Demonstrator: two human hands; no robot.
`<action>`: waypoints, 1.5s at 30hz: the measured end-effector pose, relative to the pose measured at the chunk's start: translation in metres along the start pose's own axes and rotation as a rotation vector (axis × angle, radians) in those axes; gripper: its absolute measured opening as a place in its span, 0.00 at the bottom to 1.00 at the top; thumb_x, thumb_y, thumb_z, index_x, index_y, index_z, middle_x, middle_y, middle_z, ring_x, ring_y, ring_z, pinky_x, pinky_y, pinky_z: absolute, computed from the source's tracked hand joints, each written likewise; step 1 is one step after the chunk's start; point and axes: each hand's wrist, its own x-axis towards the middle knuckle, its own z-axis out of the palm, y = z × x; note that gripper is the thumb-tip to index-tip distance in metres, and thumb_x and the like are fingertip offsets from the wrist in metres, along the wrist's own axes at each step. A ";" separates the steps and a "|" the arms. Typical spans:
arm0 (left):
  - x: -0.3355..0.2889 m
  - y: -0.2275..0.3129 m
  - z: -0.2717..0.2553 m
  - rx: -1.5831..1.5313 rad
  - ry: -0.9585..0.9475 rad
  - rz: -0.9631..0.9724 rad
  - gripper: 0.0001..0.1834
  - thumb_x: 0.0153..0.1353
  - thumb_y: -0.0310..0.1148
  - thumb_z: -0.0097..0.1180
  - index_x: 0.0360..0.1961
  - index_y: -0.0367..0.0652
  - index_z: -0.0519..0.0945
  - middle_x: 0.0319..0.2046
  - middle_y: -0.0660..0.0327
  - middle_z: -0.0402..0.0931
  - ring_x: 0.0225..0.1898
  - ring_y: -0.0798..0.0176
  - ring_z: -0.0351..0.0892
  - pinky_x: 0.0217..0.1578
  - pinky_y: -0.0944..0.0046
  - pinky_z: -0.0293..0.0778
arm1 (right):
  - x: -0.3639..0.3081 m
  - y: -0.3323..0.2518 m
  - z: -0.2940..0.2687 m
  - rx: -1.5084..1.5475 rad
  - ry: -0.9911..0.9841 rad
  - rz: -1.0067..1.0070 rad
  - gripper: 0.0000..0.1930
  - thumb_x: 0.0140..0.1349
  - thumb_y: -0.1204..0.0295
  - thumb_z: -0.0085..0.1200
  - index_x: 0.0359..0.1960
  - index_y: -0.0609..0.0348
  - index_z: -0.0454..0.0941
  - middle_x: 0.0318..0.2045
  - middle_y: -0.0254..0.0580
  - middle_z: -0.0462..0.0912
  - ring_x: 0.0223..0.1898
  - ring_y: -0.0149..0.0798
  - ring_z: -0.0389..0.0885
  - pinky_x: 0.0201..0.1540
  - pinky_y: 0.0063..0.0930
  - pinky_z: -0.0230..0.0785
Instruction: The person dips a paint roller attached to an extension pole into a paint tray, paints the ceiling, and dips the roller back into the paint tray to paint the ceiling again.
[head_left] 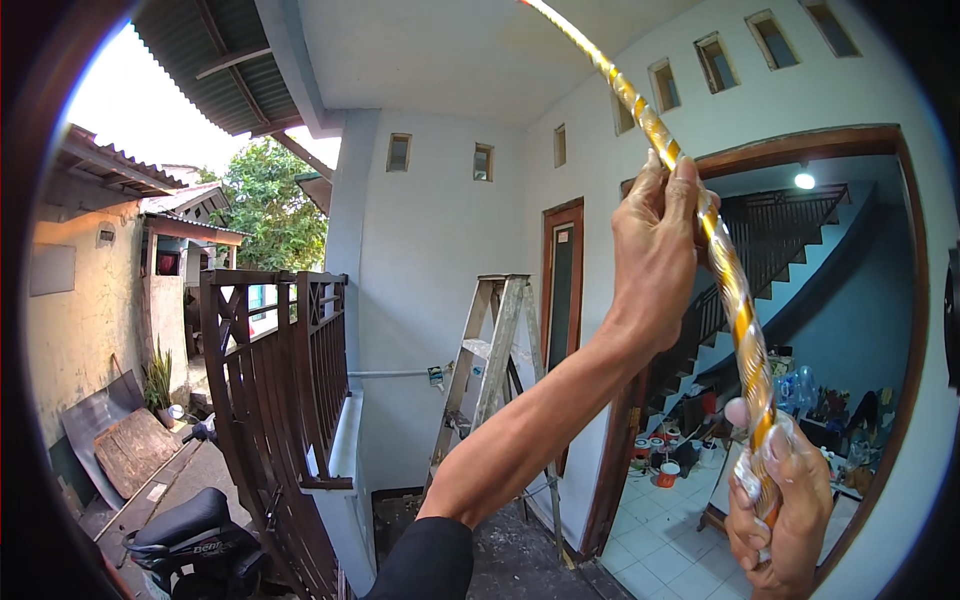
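A long thin pole (735, 300), wrapped in spiralling gold and clear glossy stripes, runs from the top middle of the view down to the lower right. My left hand (655, 250) is raised high on an outstretched arm in a dark sleeve, and its fingers are closed around the pole's middle. My right hand (790, 510) sits low at the right and grips the pole's lower end, which has a whitish wrapping. The pole's upper end leaves the view at the top.
A wooden stepladder (490, 370) leans on the white wall ahead. A brown metal gate (280, 380) stands to the left, with a parked motorbike (190, 535) below it. At the right, an open doorway (800, 330) shows a staircase, a tiled floor and several cluttered items.
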 end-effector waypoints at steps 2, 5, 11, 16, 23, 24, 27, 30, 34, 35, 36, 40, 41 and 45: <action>-0.010 0.003 0.030 -0.029 -0.043 0.030 0.18 0.77 0.47 0.51 0.50 0.43 0.77 0.33 0.64 0.77 0.32 0.75 0.77 0.29 0.70 0.78 | -0.021 -0.023 -0.020 -0.041 0.006 0.015 0.25 0.77 0.61 0.44 0.59 0.77 0.68 0.18 0.39 0.71 0.06 0.21 0.60 0.04 0.16 0.54; -0.020 0.004 0.073 0.000 -0.052 0.057 0.18 0.78 0.48 0.49 0.46 0.43 0.76 0.33 0.62 0.78 0.31 0.74 0.78 0.28 0.69 0.81 | -0.046 -0.055 -0.048 -0.099 -0.061 0.068 0.27 0.78 0.59 0.48 0.68 0.69 0.66 0.25 0.30 0.71 0.10 0.19 0.58 0.10 0.15 0.50; -0.019 0.004 0.106 -0.053 -0.064 0.066 0.18 0.78 0.48 0.49 0.45 0.42 0.76 0.35 0.60 0.80 0.31 0.72 0.80 0.28 0.67 0.83 | -0.053 -0.081 -0.067 -0.262 0.027 0.002 0.24 0.77 0.61 0.47 0.63 0.72 0.69 0.23 0.32 0.71 0.10 0.19 0.60 0.08 0.16 0.52; -0.008 -0.006 0.081 -0.046 -0.018 0.008 0.20 0.78 0.44 0.49 0.56 0.38 0.74 0.36 0.57 0.80 0.30 0.69 0.79 0.30 0.65 0.83 | -0.025 -0.062 -0.051 -0.228 0.044 -0.032 0.25 0.76 0.61 0.46 0.59 0.77 0.69 0.16 0.34 0.69 0.06 0.20 0.58 0.04 0.16 0.51; 0.031 -0.026 -0.001 -0.034 0.014 0.016 0.23 0.78 0.42 0.49 0.62 0.34 0.69 0.41 0.51 0.78 0.30 0.65 0.79 0.31 0.64 0.85 | 0.037 -0.015 -0.017 -0.125 -0.073 -0.004 0.24 0.76 0.62 0.48 0.59 0.75 0.71 0.20 0.34 0.70 0.08 0.18 0.59 0.05 0.16 0.52; 0.035 -0.030 -0.013 -0.029 0.015 0.001 0.23 0.78 0.42 0.49 0.62 0.34 0.69 0.41 0.51 0.78 0.29 0.65 0.79 0.30 0.64 0.86 | 0.046 -0.008 -0.012 -0.118 -0.070 0.034 0.22 0.77 0.63 0.48 0.59 0.74 0.72 0.22 0.34 0.71 0.09 0.18 0.60 0.06 0.17 0.53; 0.052 -0.041 -0.052 -0.033 0.009 0.002 0.20 0.78 0.41 0.48 0.59 0.35 0.70 0.41 0.53 0.78 0.28 0.66 0.79 0.30 0.64 0.86 | 0.074 0.017 0.004 -0.106 -0.130 0.025 0.22 0.76 0.61 0.50 0.57 0.71 0.73 0.23 0.32 0.71 0.10 0.18 0.61 0.07 0.16 0.53; 0.065 -0.051 -0.090 -0.057 0.013 -0.002 0.17 0.79 0.40 0.47 0.56 0.36 0.71 0.39 0.54 0.79 0.28 0.67 0.79 0.29 0.64 0.85 | 0.100 0.044 0.021 -0.096 -0.146 0.040 0.21 0.76 0.60 0.51 0.56 0.69 0.74 0.24 0.32 0.71 0.11 0.18 0.62 0.08 0.15 0.53; 0.083 -0.058 -0.142 0.003 0.003 -0.029 0.16 0.79 0.41 0.46 0.56 0.39 0.72 0.39 0.55 0.80 0.28 0.63 0.81 0.27 0.61 0.83 | 0.133 0.075 0.046 -0.067 -0.193 0.031 0.22 0.75 0.60 0.52 0.57 0.70 0.74 0.25 0.32 0.70 0.13 0.18 0.62 0.09 0.15 0.54; 0.087 -0.060 -0.152 0.007 0.015 -0.041 0.17 0.79 0.41 0.46 0.56 0.39 0.71 0.39 0.56 0.80 0.28 0.63 0.81 0.27 0.61 0.83 | 0.141 0.082 0.052 -0.061 -0.204 0.031 0.22 0.75 0.60 0.52 0.57 0.70 0.73 0.25 0.32 0.70 0.13 0.18 0.62 0.09 0.15 0.55; 0.092 -0.062 -0.163 0.010 0.027 -0.052 0.17 0.79 0.42 0.46 0.57 0.40 0.71 0.39 0.56 0.81 0.28 0.63 0.81 0.27 0.60 0.83 | 0.149 0.089 0.058 -0.056 -0.199 0.038 0.22 0.75 0.61 0.52 0.57 0.70 0.73 0.25 0.32 0.70 0.13 0.18 0.62 0.09 0.15 0.56; 0.110 -0.070 -0.202 -0.010 0.042 -0.074 0.16 0.79 0.42 0.45 0.55 0.42 0.70 0.40 0.57 0.81 0.27 0.61 0.82 0.27 0.59 0.85 | 0.180 0.112 0.078 -0.058 -0.222 0.039 0.21 0.75 0.62 0.52 0.57 0.70 0.73 0.25 0.32 0.71 0.13 0.18 0.63 0.09 0.16 0.56; 0.115 -0.072 -0.211 -0.018 0.062 -0.094 0.16 0.78 0.42 0.47 0.54 0.40 0.71 0.39 0.55 0.81 0.27 0.60 0.83 0.27 0.60 0.85 | 0.187 0.119 0.084 -0.018 -0.227 0.029 0.21 0.76 0.63 0.51 0.57 0.74 0.73 0.25 0.33 0.71 0.12 0.16 0.64 0.07 0.12 0.59; 0.132 -0.081 -0.246 -0.062 0.050 -0.071 0.19 0.76 0.43 0.52 0.53 0.37 0.71 0.41 0.52 0.81 0.29 0.57 0.84 0.30 0.62 0.85 | 0.217 0.136 0.098 -0.007 -0.265 0.032 0.19 0.76 0.64 0.52 0.54 0.72 0.73 0.26 0.33 0.72 0.14 0.16 0.64 0.09 0.13 0.59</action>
